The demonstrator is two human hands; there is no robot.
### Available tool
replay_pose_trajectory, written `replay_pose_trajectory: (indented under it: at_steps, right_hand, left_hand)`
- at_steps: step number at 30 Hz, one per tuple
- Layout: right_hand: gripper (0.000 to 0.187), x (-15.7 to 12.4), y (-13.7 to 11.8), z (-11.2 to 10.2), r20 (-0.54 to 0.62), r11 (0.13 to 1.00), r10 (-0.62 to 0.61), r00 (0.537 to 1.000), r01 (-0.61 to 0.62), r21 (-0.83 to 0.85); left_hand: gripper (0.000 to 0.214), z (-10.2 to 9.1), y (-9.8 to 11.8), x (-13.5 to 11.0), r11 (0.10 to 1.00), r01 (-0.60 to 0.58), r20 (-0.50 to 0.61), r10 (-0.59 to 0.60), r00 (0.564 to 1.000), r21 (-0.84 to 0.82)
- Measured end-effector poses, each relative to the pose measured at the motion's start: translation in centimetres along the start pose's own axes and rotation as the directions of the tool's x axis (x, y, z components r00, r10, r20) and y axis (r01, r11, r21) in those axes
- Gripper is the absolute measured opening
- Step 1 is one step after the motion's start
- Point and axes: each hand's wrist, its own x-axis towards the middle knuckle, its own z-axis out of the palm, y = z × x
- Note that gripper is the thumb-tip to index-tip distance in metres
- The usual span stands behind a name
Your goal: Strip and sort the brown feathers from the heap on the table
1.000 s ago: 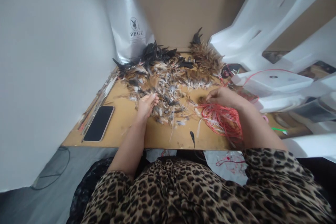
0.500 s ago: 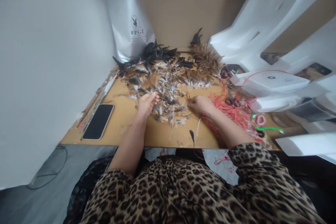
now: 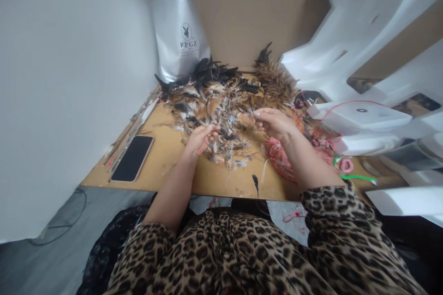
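A loose pile of brown, black and whitish feathers (image 3: 221, 101) covers the middle of the tabletop. At its near left side, my left hand (image 3: 203, 139) is closed in a pinch, with what looks like a small dark feather at the fingertips. My right hand (image 3: 273, 122) is over the pile's right part, thumb and forefinger pressed together. Whatever thin thing those fingers hold blends into the feathers behind. A tangle of red string (image 3: 282, 159) lies under my right wrist, partly hidden by the forearm.
A phone (image 3: 132, 158) lies at the left of the table (image 3: 166, 170). Behind the pile stands a silver bag (image 3: 180, 32). A brown feather bunch (image 3: 277, 80) sits at the back right, near white foam pieces (image 3: 363, 117). One dark feather (image 3: 255, 182) lies near the front edge.
My right hand has moved forward, away from my body, from beside the red string to over the feathers. My left hand stays pinched near the pile. The view has shifted slightly.
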Motion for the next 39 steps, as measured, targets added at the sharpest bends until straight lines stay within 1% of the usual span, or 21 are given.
replay_pose_trajectory:
  at_steps: [2, 4, 7, 9, 12, 14, 15, 16, 18, 19, 20, 22, 24, 27, 30, 33, 36, 39]
  right_hand:
    - [0.026, 0.3, 0.3, 0.5, 0.027, 0.999, -0.003, 1.0, 0.002, 0.042]
    - [0.027, 0.5, 0.8, 1.0, 0.019, 0.998, -0.019, 1.0, 0.018, 0.053]
    - [0.026, 0.8, 1.8, 2.5, -0.064, 0.997, -0.076, 0.995, 0.075, -0.009]
    - [0.025, 0.8, 3.0, 3.8, -0.117, 0.985, -0.153, 0.981, 0.142, -0.095]
    - [0.021, 0.7, 5.3, 5.9, -0.065, 0.932, -0.308, 0.949, 0.287, -0.222]
    - [0.018, 0.5, 6.8, 7.1, -0.066, 0.897, -0.386, 0.92, 0.358, -0.259]
    - [0.018, 0.5, 7.4, 7.6, -0.085, 0.9, -0.393, 0.916, 0.364, -0.241]
    - [0.019, 0.4, 7.9, 8.0, -0.108, 0.922, -0.36, 0.927, 0.336, -0.193]
    - [0.024, 0.4, 8.2, 8.4, -0.141, 0.976, -0.219, 0.965, 0.216, -0.033]
    - [0.025, 0.4, 8.2, 8.4, -0.137, 0.988, -0.134, 0.981, 0.144, 0.062]
    - [0.026, 0.4, 8.0, 8.3, -0.124, 0.985, -0.063, 0.99, 0.081, 0.15]
    - [0.026, 0.5, 7.2, 7.6, -0.096, 0.96, 0.01, 0.995, 0.017, 0.281]
    - [0.025, 0.5, 6.3, 6.6, -0.097, 0.93, 0.018, 0.995, 0.019, 0.368]
    - [0.019, 0.6, 5.1, 4.3, -0.167, 0.88, -0.007, 0.986, 0.085, 0.468]
    - [0.015, 0.3, 4.3, 1.9, -0.244, 0.856, -0.058, 0.968, 0.174, 0.487]
    - [0.015, -0.4, 3.8, 0.0, -0.285, 0.834, -0.079, 0.955, 0.22, 0.505]
    - [0.016, -1.1, 3.5, -1.1, -0.298, 0.811, -0.061, 0.953, 0.222, 0.541]
    - [0.017, -1.5, 2.9, -1.9, -0.295, 0.814, -0.067, 0.953, 0.223, 0.536]
  left_hand:
    - [0.015, 0.0, 0.0, -0.1, 0.999, 0.018, 0.017, -0.017, 1.0, -0.027]
    - [0.015, 0.1, 0.0, -0.1, 0.998, 0.033, 0.048, -0.031, 0.998, -0.044]
    - [0.015, 0.2, 0.0, -0.3, 0.998, 0.044, 0.105, -0.038, 0.994, -0.049]
    - [0.013, 0.4, -0.1, -0.3, 0.998, 0.044, 0.124, -0.039, 0.992, -0.039]
    - [0.013, 0.6, -0.3, -0.4, 0.998, 0.061, 0.129, -0.059, 0.99, -0.008]
    - [0.017, 0.6, -0.5, -0.3, 0.996, 0.086, 0.138, -0.086, 0.987, 0.007]
    - [0.018, 0.6, -0.6, -0.3, 0.996, 0.093, 0.142, -0.094, 0.985, 0.013]
    - [0.019, 0.6, -0.6, -0.2, 0.995, 0.095, 0.142, -0.096, 0.985, 0.02]
    - [0.019, 0.6, -0.6, -0.2, 0.995, 0.089, 0.131, -0.093, 0.987, 0.038]
    - [0.019, 0.6, -0.6, -0.2, 0.995, 0.087, 0.121, -0.092, 0.988, 0.047]
    - [0.018, 0.6, -0.6, -0.3, 0.995, 0.089, 0.112, -0.094, 0.989, 0.051]
    - [0.016, 0.6, -0.4, -0.3, 0.995, 0.096, 0.097, -0.1, 0.99, 0.041]
    - [0.014, 0.7, -0.3, -0.3, 0.996, 0.094, 0.083, -0.094, 0.992, 0.001]
    - [0.011, 0.6, -0.1, -0.3, 0.993, 0.095, 0.061, -0.091, 0.994, -0.065]
    - [0.009, 0.4, -0.2, -0.2, 0.99, 0.107, 0.053, -0.103, 0.993, -0.087]
    - [0.009, 0.2, -0.3, 0.0, 0.99, 0.104, 0.063, -0.098, 0.993, -0.097]
    - [0.009, 0.2, -0.3, -0.1, 0.989, 0.103, 0.082, -0.095, 0.992, -0.106]
    - [0.011, 0.4, -0.3, -0.2, 0.992, 0.109, 0.092, -0.102, 0.991, -0.067]
